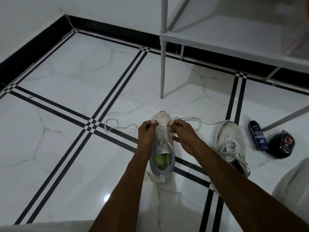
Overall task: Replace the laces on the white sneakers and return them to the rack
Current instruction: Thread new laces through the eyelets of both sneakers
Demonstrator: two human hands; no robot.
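Observation:
A white sneaker with a green insole stands on the tiled floor in front of me, toe pointing away. My left hand and my right hand are at its toe end, one on each side, each pinching a part of the white lace. The lace trails loose on the floor to the left and to the right. A second white sneaker, laced, lies to the right.
A white shoe rack stands at the back right, one leg just beyond the sneaker's toe. A blue cleaner bottle and a round black tin lie right of the second sneaker. A black skirting runs along the wall.

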